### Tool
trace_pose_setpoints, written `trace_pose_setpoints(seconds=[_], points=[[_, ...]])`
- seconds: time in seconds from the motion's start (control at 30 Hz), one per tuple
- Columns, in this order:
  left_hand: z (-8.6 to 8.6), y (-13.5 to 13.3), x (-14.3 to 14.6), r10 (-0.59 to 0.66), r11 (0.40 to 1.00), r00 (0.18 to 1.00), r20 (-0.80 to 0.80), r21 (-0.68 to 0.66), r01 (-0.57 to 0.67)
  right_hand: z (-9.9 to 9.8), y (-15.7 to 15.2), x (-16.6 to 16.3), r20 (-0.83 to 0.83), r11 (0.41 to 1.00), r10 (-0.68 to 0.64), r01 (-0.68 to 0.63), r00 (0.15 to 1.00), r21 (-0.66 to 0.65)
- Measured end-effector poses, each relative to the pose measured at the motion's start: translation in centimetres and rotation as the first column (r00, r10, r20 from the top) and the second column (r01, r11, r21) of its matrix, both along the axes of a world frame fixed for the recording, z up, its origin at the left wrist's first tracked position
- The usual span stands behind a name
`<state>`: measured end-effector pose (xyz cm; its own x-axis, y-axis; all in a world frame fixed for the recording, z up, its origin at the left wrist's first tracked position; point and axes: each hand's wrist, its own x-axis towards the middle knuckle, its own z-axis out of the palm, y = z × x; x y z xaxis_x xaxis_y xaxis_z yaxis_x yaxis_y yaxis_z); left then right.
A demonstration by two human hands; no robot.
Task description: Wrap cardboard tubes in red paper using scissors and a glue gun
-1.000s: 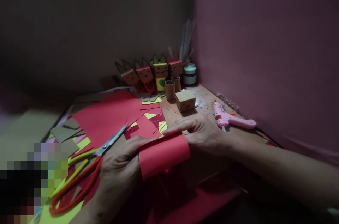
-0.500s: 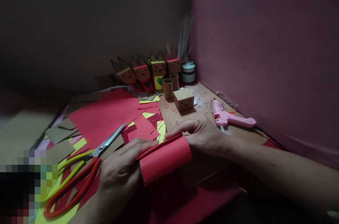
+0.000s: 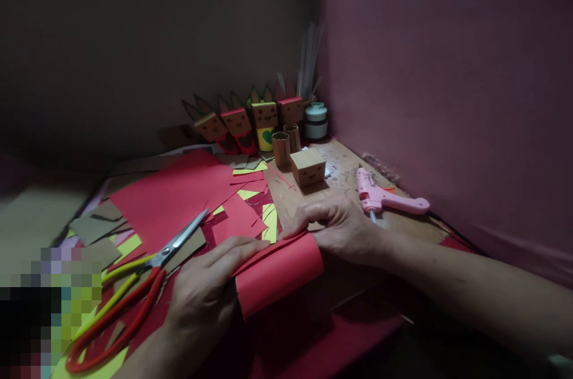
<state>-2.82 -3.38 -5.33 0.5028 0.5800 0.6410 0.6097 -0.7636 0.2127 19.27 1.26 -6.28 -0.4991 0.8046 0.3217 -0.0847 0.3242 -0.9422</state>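
Note:
A roll of red paper (image 3: 282,276) lies between my two hands near the table's front edge, its seam facing away from me. My left hand (image 3: 206,283) is closed around its left end, fingers along the top edge. At the right end, my right hand (image 3: 342,227) grips it with bent fingers pressing on the seam. What lies inside the roll is hidden. Beside my left hand are scissors (image 3: 163,255) with red and yellow handles. Beyond my right hand sits a small cardboard box (image 3: 308,168) with a drawn face.
A pink glue gun (image 3: 391,200) lies at the right. Two cardboard tubes (image 3: 281,150) stand behind the box, near several cardboard figures with ears (image 3: 264,113) and a light blue jar (image 3: 316,121). Red sheet paper (image 3: 174,194) and scraps cover the left. Walls close off the back and right.
The view has shifted slightly, so the table things appear a little further left. Both hands keep their hold on the red roll; the right fingers are bent a bit more over the seam.

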Motion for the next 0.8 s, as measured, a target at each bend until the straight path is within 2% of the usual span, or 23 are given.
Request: trace_pose_setpoints(seconds=[0.1, 0.2, 0.27, 0.33, 0.43, 0.5, 0.6, 0.8], points=[[-0.1, 0.1, -0.1, 0.008, 0.999, 1.0, -0.003, 0.043, -0.008, -0.2, 0.0, 0.0, -0.011, 0.996, 0.006, -0.005, 1.0, 0.092], [-0.4, 0.3, -0.2, 0.003, 0.999, 1.0, -0.007, 0.053, -0.003, -0.4, 0.0, -0.1, 0.013, 0.962, -0.017, 0.013, 1.0, 0.271], [-0.7, 0.3, -0.4, -0.003, 0.998, 1.0, 0.008, 0.058, 0.003, -0.3, 0.0, -0.1, 0.043, 0.902, -0.041, 0.018, 0.998, 0.432], [-1.1, 0.4, -0.6, -0.015, 0.998, 0.999, 0.041, 0.063, 0.013, -0.2, 0.0, 0.0, 0.069, 0.816, -0.071, 0.018, 0.995, 0.578], [-1.3, 0.4, -0.8, -0.039, 0.999, 0.995, 0.089, 0.02, 0.037, 0.0, -0.1, 0.2, 0.103, 0.704, -0.116, 0.009, 0.988, 0.71], [-1.0, 0.1, -0.6, -0.034, 0.998, 0.992, 0.122, -0.048, 0.04, 0.0, -0.3, 0.3, 0.116, 0.668, -0.148, 0.013, 0.982, 0.744], [-0.1, -0.3, 0.0, -0.002, 0.992, 0.982, 0.191, -0.123, 0.026, 0.1, -0.5, 0.3, 0.112, 0.65, -0.195, 0.043, 0.974, 0.759], [0.4, -0.6, 0.3, -0.03, 0.991, 0.982, 0.184, -0.125, 0.054, -0.1, -0.6, 0.4, 0.128, 0.655, -0.177, 0.02, 0.976, 0.755]])
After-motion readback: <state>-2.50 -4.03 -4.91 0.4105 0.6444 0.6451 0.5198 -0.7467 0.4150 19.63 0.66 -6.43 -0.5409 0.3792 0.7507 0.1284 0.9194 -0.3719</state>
